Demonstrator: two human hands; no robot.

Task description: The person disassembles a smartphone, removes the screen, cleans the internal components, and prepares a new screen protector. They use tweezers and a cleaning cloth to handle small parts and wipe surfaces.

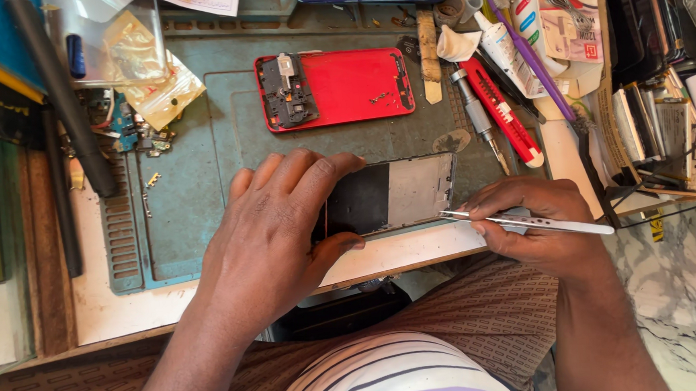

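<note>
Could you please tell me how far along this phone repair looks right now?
Done: the red back cover is off and lies apart on the green mat, small screws on it. In hand: the left hand steadies the phone frame while the right hand holds tweezers at its edge. Left: the phone is open, so it is not yet closed up.
</note>
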